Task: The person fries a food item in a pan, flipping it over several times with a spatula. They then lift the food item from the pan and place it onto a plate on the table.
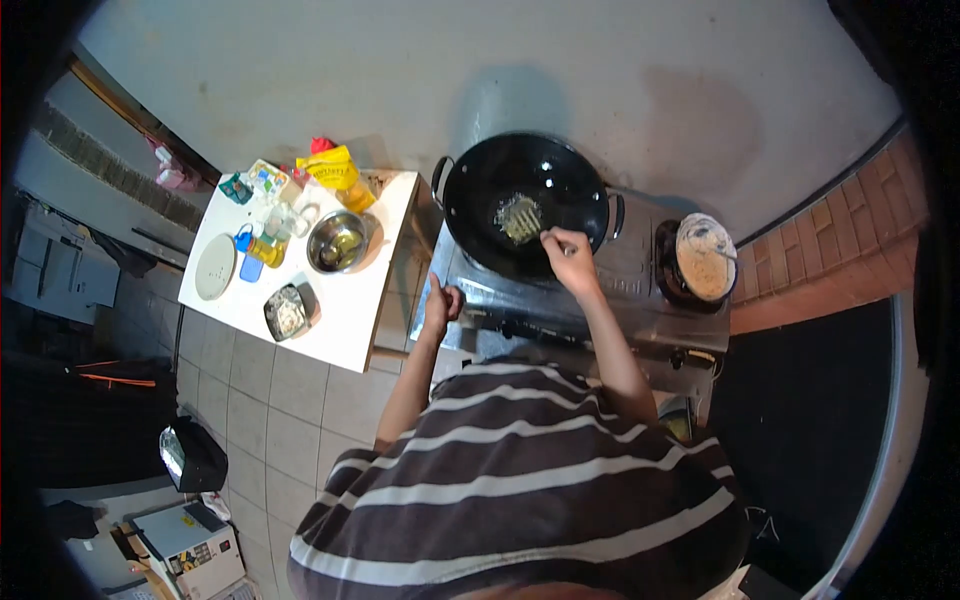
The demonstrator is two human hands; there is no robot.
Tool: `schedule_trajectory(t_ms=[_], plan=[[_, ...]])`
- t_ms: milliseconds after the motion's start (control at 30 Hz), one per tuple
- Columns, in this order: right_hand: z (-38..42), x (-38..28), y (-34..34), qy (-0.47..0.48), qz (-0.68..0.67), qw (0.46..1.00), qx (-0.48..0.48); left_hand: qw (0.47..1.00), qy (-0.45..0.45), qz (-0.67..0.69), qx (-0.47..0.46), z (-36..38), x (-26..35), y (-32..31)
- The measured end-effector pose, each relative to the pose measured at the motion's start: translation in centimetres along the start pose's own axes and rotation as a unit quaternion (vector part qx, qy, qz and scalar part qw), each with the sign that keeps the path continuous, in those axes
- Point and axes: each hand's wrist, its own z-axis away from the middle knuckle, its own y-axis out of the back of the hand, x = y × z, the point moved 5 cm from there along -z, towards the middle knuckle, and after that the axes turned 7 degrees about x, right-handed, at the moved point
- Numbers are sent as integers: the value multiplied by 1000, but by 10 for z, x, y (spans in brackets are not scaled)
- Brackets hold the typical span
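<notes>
A black wok (480, 180) with two loop handles sits on the metal stove. Inside it, what looks like a slotted turner (520, 220) lies low among bubbling oil. My right hand (570, 258) is closed over the wok's near rim, gripping the turner's handle, most of which is hidden by the fingers. My left hand (440, 303) hangs beside the stove's left front corner with its fingers curled and thumb up; nothing shows in it.
On the stove's right stands a pan (706, 258) of orange-brown food with a utensil in it. The white table (340, 335) at left bears a steel bowl (338, 242), a small dark bowl (287, 312), a plate (215, 267), a yellow pouch (337, 172) and bottles. A brick ledge (830, 235) borders the right.
</notes>
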Motion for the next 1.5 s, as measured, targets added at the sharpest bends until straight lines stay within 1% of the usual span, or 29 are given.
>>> schedule_trajectory(t_ms=[33, 67, 100, 167, 267, 400, 467, 533, 567, 600, 700, 933, 1000, 1033, 1067, 1133, 1267, 1333, 1433, 1500], plan=[[2, -4, 1, -22, 24, 999, -10, 1000, 6, 0, 2, 5, -1, 0], [0, -12, 3, -39, 48, 998, -18, 999, 31, 2, 21, 5, 0, 1], [0, -12, 3, -36, 47, 998, -17, 998, 53, 3, 38, 2, 3, 1], [-1, -13, 2, -7, 33, 999, 1, 998, 51, 6, 36, 1, 2, 1], [-3, -11, 1, 20, 33, 999, 3, 998, 49, 8, 40, 1, 0, 1], [-2, -8, 2, 8, 31, 999, 6, 998, 45, 12, 39, 0, -2, 2], [-3, -2, 2, -17, 49, 999, -9, 999, 37, 12, 34, -1, -5, 4], [0, -4, 0, -7, 15, 1000, 8, 997, 42, 15, 59, -5, -9, 6], [-1, -6, 0, -32, 17, 999, 1, 998, 51, 16, 38, -3, -6, 4], [-4, -8, 0, -33, 18, 999, 0, 998, 52, 17, 38, -6, -4, 3], [1, -7, 1, 3, 23, 1000, -3, 998, 53, 22, 36, 3, -1, 1], [-4, -12, 0, -24, 25, 999, -10, 996, 71, 25, 41, -2, -6, 4], [-3, -6, 0, -10, -9, 1000, 1, 998, 50, 27, 31, -5, -10, 6], [-4, 0, 1, 18, -1, 1000, -3, 999, 39, 12, 28, -4, -10, 6], [-3, -2, 0, 0, -28, 1000, -9, 998, 44, 6, 40, -3, -8, 6], [-3, -9, -1, -11, -12, 1000, -7, 997, 70, 14, 40, -1, -5, 4], [-3, -7, 0, -24, -15, 1000, 1, 995, 84, 20, 42, -1, -7, 5], [-3, -6, 0, -34, 1, 999, -22, 996, 79, 17, 39, -3, -7, 5], [-2, -10, 1, -39, 9, 999, -24, 997, 61, -8, 52, 2, -2, 3], [2, 1, 0, -27, 2, 1000, -15, 997, 62, -8, 47, 1, -7, 6]])
